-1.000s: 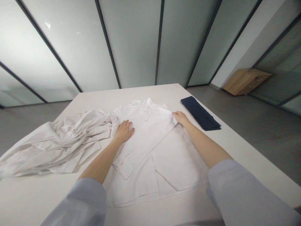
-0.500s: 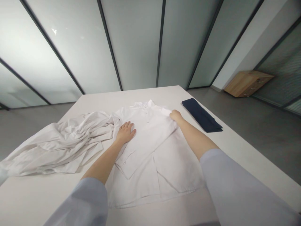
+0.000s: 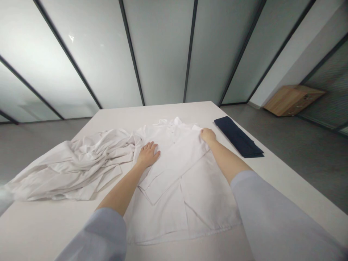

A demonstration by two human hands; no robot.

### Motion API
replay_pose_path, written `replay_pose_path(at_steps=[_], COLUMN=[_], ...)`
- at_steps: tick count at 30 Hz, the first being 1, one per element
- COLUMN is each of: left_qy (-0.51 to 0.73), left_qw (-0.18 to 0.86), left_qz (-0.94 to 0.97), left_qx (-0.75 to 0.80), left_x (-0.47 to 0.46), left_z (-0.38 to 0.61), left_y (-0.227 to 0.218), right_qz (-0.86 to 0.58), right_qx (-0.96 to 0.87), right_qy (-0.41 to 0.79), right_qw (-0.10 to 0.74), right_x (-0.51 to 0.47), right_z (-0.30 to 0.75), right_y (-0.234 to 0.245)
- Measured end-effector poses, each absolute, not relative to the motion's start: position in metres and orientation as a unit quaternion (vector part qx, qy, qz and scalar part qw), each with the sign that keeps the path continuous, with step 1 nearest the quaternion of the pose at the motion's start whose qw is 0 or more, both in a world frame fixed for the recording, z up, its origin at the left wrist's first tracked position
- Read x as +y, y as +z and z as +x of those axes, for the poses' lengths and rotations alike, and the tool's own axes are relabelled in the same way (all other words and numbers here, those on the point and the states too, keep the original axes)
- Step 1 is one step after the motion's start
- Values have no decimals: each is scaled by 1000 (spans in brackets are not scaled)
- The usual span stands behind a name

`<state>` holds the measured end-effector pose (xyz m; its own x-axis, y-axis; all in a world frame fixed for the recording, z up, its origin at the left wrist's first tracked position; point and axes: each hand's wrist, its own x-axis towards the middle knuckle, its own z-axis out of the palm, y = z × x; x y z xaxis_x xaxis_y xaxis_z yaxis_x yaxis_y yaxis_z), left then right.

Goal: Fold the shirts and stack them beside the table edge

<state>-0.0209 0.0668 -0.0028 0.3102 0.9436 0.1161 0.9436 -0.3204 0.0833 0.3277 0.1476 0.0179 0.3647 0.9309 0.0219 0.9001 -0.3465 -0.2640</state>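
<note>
A white button-up shirt (image 3: pixel 187 163) lies spread on the table before me, collar toward the far side and hem toward me. One sleeve is folded diagonally across its front, with the cuff near the lower left. My left hand (image 3: pixel 148 154) rests flat on the shirt's left side, fingers spread. At the right shoulder edge, my right hand (image 3: pixel 208 135) pinches the shirt's fabric between closed fingers. Part of the shirt's right side is hidden behind my right forearm.
A crumpled heap of white cloth (image 3: pixel 78 163) lies at the left, touching the shirt's edge. Folded dark navy cloth (image 3: pixel 237 137) sits along the right of the white table (image 3: pixel 280 192). Beyond stand frosted glass panels (image 3: pixel 163 54) and a wooden cabinet (image 3: pixel 288 99) on the floor.
The view has shifted slightly, moving the whole scene a little right and down. Both hands keep nearly the same places on the shirt, the right still gripping its shoulder edge.
</note>
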Motion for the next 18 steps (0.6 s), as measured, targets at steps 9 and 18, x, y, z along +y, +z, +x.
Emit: replay_pose_path(at_steps=[9,18], left_qy=[-83,-88], left_qw=[-7,-9], left_qz=[-805,-804], left_qx=[-587,-588], left_x=[66,65], left_z=[-21,-21], left_y=[-4,-6], right_qz=[-844,-850], right_qx=[-505,-472], right_qy=[119,152], right_qw=[136,176], right_x=[177,213], right_z=[320,321], right_y=[24,18])
